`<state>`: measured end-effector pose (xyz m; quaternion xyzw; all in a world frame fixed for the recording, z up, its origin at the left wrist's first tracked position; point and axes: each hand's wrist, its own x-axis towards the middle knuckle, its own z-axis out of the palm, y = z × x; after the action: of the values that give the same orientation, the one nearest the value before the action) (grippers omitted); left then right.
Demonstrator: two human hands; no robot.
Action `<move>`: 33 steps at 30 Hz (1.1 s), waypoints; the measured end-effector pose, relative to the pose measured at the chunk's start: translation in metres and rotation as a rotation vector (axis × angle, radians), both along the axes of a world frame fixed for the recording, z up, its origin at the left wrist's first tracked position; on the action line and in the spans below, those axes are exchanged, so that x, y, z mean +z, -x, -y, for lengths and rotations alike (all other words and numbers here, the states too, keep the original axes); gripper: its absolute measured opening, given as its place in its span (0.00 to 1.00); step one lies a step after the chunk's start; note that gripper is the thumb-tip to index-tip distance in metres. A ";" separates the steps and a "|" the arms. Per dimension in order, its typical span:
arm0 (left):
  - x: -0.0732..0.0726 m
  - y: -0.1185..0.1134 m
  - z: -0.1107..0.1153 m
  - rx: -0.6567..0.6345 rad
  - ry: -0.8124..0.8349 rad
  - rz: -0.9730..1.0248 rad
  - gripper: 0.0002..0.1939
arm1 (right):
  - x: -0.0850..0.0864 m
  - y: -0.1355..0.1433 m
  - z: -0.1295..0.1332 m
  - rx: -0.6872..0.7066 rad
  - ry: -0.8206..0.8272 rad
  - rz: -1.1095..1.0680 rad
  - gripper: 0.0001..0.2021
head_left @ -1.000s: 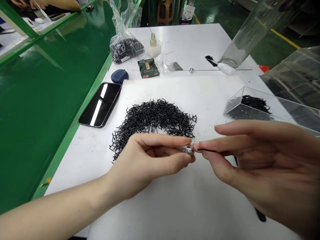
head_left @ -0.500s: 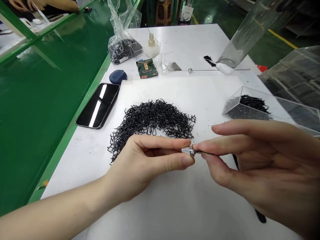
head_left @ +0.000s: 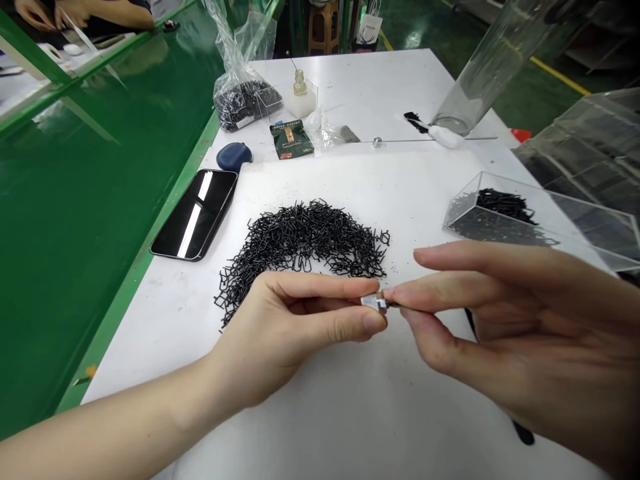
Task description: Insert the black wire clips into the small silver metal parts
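Note:
Between the thumb and fingers of my left hand (head_left: 280, 337) is a small silver metal fitting (head_left: 371, 302), lying sideways with its stepped end to the right. My right hand (head_left: 500, 327) pinches a thin black bent pin (head_left: 394, 305) between thumb and forefinger, right at that end of the fitting. Whether the pin's tip sits inside the fitting is too small to tell. The other right fingers are held apart. Just beyond my hands, a curved pile of black bent pins (head_left: 310, 230) lies on the white table (head_left: 320, 427).
To the left lie a black phone (head_left: 195, 213) and a dark blue case (head_left: 234, 157). A bag of black pieces (head_left: 243, 103), a small bottle (head_left: 300, 83) and a green packet (head_left: 291, 139) stand behind. At right are a clear tray (head_left: 463, 217) and a tilted clear cylinder (head_left: 480, 80).
The whole view has shifted slightly. Both hands keep the same grip on the fitting and the pin, with hardly any movement between them.

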<state>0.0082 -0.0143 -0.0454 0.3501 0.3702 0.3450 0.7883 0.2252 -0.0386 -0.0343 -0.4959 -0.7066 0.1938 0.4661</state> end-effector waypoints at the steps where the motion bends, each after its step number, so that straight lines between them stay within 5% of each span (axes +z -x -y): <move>1: 0.000 0.000 0.000 -0.001 -0.001 -0.002 0.12 | 0.000 -0.001 0.000 -0.003 -0.003 0.013 0.18; 9: 0.002 -0.002 0.001 0.012 -0.007 -0.018 0.10 | -0.001 -0.004 0.001 0.025 -0.115 0.094 0.16; 33: -0.001 -0.001 0.001 -0.006 -0.004 0.046 0.11 | -0.005 -0.003 -0.004 0.199 0.082 -0.162 0.15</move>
<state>0.0089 -0.0154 -0.0465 0.3450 0.3502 0.3514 0.7968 0.2285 -0.0345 -0.0394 -0.4246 -0.7041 0.3070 0.4794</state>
